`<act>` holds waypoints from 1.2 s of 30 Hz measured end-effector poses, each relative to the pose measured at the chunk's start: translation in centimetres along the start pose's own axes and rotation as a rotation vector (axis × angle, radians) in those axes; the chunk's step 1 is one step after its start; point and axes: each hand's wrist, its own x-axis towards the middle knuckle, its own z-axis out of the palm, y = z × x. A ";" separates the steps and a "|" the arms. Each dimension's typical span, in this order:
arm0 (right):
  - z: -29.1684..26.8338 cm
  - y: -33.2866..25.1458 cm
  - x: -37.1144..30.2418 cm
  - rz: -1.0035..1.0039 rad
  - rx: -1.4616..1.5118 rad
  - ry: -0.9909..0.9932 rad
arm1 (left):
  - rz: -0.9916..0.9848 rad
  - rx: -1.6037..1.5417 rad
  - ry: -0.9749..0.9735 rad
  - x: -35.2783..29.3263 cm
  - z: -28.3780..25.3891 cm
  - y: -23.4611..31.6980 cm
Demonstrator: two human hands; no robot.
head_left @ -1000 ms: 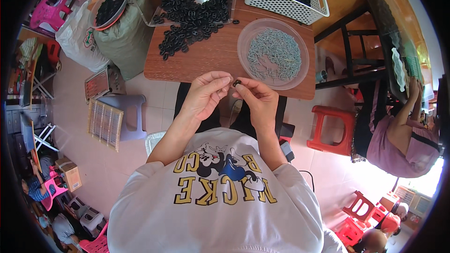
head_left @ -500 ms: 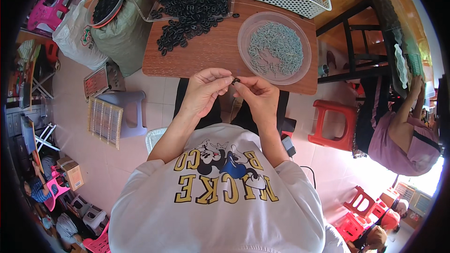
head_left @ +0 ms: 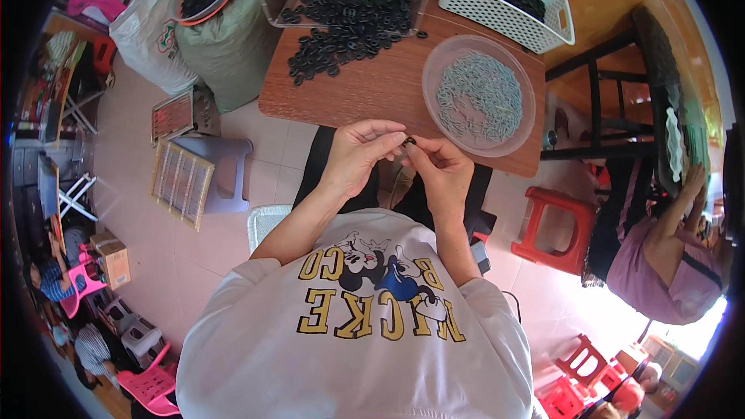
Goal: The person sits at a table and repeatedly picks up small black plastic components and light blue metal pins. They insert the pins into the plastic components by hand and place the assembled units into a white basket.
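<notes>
One brown desk (head_left: 372, 93) occupies the upper middle of the view. Over the last second it has slid rightward in the picture and tilted, which reads as a turn of the worn camera and not of the furniture. On its far side lies a clear tray (head_left: 279, 26), with black oval pieces (head_left: 349, 46) heaped in it and spread past its near edge onto the wood. At the far right stands a white perforated basket (head_left: 489, 14) containing further black pieces, not individually distinguishable. Nearer, at the right end, a round translucent bowl (head_left: 429, 97) carries slender blue-grey parts (head_left: 497, 93). No change found in these stocks.

The left hand (head_left: 358, 157) and right hand (head_left: 446, 174) meet at the desk's near edge, much the same station relative to it as a second ago. Right fingers (head_left: 423, 159): thumb and index grasping one small dark piece (head_left: 410, 140). Left fingers (head_left: 388, 142): drawn together in a pinch at the piece's left side; whether they grip it or a smaller part cannot be told.

The dark piece is held up between the fingertips, clear of both tray and bowl. Nothing appears set down in the interval; handling of this single piece is judged still in progress.
</notes>
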 end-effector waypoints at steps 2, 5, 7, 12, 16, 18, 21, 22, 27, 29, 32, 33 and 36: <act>0.4 0.0 0.0 -0.005 -0.013 -0.002 | 0.024 0.046 0.033 0.1 -0.5 -0.4; 0.5 0.7 -0.1 -0.004 -0.019 0.007 | 0.027 0.082 0.053 0.0 -0.8 -0.3; 0.5 0.9 0.0 0.017 -0.035 0.005 | 0.024 0.102 0.054 0.0 -0.9 -0.3; 1.2 0.6 0.2 0.087 -0.084 -0.018 | 0.023 0.112 0.065 0.0 -1.8 -0.2; 1.1 1.4 0.4 0.038 0.006 -0.014 | 0.169 0.327 0.176 1.0 -3.5 1.9; 0.8 1.4 0.5 0.005 -0.021 -0.002 | 0.416 0.811 0.343 2.8 -5.7 3.7; 0.6 1.8 0.4 0.046 -0.008 -0.003 | 0.603 1.286 0.498 5.0 -7.9 5.9; 0.7 1.7 0.3 0.047 -0.001 -0.013 | 0.696 1.416 0.493 5.9 -9.1 5.9; 0.6 1.3 -0.1 0.031 -0.027 -0.035 | 0.692 1.554 0.416 7.5 -10.5 5.3; 0.4 1.4 0.0 0.033 -0.004 -0.032 | 0.748 1.534 0.414 7.5 -10.5 5.0; 0.4 1.3 0.2 0.051 0.044 -0.035 | 0.773 1.544 0.399 7.2 -10.9 4.6; 0.5 1.2 0.3 0.060 0.063 -0.038 | 0.772 1.554 0.393 6.9 -10.9 4.5; 0.8 0.9 0.8 -0.006 0.065 -0.061 | 0.477 1.081 0.443 5.8 -9.8 3.9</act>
